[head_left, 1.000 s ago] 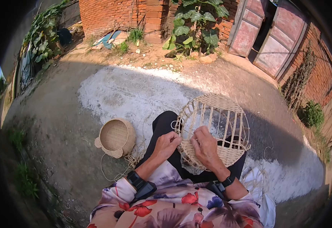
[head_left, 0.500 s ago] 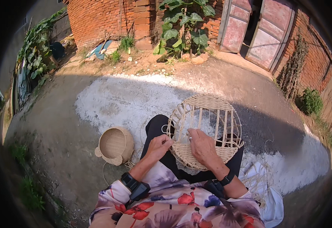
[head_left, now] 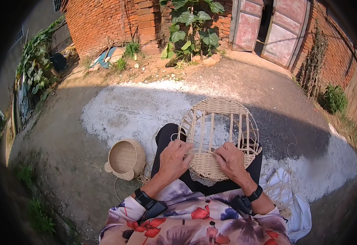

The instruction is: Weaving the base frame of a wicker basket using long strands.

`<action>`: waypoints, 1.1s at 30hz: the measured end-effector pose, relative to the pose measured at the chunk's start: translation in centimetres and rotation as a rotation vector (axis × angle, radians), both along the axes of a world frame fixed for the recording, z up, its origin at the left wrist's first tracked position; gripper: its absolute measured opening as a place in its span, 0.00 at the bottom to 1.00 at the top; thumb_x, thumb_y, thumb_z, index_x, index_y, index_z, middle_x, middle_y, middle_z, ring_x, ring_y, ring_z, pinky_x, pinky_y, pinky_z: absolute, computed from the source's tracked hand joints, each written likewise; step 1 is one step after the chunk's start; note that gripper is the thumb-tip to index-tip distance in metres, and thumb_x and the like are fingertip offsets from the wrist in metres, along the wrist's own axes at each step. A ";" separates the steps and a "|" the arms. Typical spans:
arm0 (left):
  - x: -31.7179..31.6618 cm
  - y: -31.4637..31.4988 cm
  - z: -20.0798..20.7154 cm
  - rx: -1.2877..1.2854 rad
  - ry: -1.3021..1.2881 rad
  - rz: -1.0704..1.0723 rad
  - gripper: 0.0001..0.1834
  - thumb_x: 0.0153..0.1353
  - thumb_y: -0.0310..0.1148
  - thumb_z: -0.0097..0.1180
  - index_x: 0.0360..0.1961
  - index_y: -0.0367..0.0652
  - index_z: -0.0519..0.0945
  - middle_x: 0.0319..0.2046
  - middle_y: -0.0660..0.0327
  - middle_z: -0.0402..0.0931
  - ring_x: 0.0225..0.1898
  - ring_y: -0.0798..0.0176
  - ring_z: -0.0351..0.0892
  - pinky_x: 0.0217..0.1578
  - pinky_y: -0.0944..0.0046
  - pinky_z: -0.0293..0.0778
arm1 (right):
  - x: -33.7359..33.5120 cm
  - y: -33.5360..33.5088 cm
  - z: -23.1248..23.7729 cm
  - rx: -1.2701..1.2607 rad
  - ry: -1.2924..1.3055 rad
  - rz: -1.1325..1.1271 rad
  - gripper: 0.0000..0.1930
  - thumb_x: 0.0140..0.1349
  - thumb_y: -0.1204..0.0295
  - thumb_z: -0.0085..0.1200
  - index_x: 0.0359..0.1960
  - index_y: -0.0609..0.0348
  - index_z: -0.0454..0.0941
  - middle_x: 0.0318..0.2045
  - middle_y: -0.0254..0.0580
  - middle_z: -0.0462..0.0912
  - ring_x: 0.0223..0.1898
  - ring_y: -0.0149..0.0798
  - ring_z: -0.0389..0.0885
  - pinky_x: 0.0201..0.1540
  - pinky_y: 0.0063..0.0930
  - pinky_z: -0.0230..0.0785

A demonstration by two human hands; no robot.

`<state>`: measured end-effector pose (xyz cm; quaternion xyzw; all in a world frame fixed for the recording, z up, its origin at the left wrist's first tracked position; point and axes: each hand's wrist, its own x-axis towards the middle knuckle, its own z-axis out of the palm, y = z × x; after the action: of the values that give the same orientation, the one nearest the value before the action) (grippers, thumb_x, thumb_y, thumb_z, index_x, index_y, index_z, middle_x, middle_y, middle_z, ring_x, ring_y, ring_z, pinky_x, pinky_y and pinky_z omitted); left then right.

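Observation:
A partly woven basket of pale straw-coloured cord lies across my lap on dark trousers. Its far and near bands are closely woven, with bare stakes and open gaps between them. My left hand is closed at the left end of the near band; its fingertips are blurred, and whatever they pinch is too small to make out. On the right, my right hand has its fingers curled against the upper edge of the same band, gripping the weave. A finished round basket with small ear-like tabs stands on the ground to my left.
Loose cord lies beside the round basket. To my right are a white sack and tangled strands. White powdery material covers part of the ground. Beyond are a brick wall, a leafy plant and a faded metal door.
My left hand has turned and moved up against the basket, its back now facing up. My right hand has shifted slightly right and down, fingers now curled. The basket is slightly shifted.

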<state>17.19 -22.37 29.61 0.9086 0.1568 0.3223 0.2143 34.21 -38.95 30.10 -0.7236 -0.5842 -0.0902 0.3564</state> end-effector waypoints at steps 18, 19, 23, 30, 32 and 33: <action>0.0 -1.1 1.2 0.091 0.258 0.005 0.17 0.57 0.40 0.66 0.48 0.50 0.84 0.34 0.56 0.78 0.37 0.51 0.81 0.35 0.53 0.76 | 0.1 0.2 -1.0 -0.001 0.008 0.012 0.06 0.57 0.74 0.61 0.31 0.59 0.76 0.31 0.44 0.70 0.39 0.50 0.75 0.39 0.42 0.69; 0.5 -1.6 1.5 0.127 0.166 0.057 0.17 0.56 0.38 0.67 0.48 0.50 0.84 0.34 0.57 0.77 0.37 0.52 0.81 0.35 0.54 0.76 | 0.1 0.2 -1.1 -0.001 0.010 0.010 0.06 0.57 0.74 0.61 0.31 0.59 0.75 0.31 0.44 0.70 0.39 0.50 0.75 0.39 0.43 0.69; 3.1 -1.5 0.4 -0.004 0.058 -0.244 0.11 0.56 0.34 0.66 0.40 0.46 0.84 0.33 0.57 0.77 0.35 0.52 0.81 0.33 0.54 0.76 | 0.5 -0.9 1.4 0.017 0.292 0.002 0.08 0.60 0.77 0.58 0.40 0.60 0.77 0.35 0.46 0.75 0.32 0.45 0.78 0.35 0.37 0.71; 3.7 -1.5 -0.2 -0.045 0.078 -0.213 0.08 0.57 0.33 0.64 0.38 0.46 0.84 0.30 0.58 0.78 0.34 0.51 0.82 0.34 0.53 0.77 | 3.6 -2.5 1.6 -0.017 0.117 -0.041 0.15 0.59 0.81 0.53 0.49 0.60 0.75 0.39 0.48 0.80 0.34 0.52 0.84 0.36 0.43 0.75; 3.7 -1.6 -0.6 -0.042 0.057 -0.212 0.08 0.57 0.33 0.64 0.38 0.46 0.84 0.30 0.58 0.78 0.34 0.51 0.82 0.34 0.53 0.77 | 2.4 -1.5 1.0 -0.050 -0.006 -0.026 0.15 0.59 0.81 0.53 0.49 0.61 0.75 0.39 0.49 0.80 0.35 0.55 0.83 0.37 0.45 0.76; 3.8 -1.4 -0.7 -0.029 0.048 -0.217 0.08 0.57 0.33 0.64 0.38 0.46 0.84 0.30 0.58 0.78 0.34 0.51 0.81 0.33 0.54 0.76 | 1.8 -1.1 1.3 -0.070 -0.028 -0.036 0.15 0.59 0.80 0.54 0.49 0.61 0.74 0.38 0.49 0.78 0.36 0.55 0.83 0.37 0.46 0.75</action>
<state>21.00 -23.80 28.89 0.9245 0.0674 0.2731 0.2572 36.05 -40.05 31.38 -0.7448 -0.5787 -0.0861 0.3208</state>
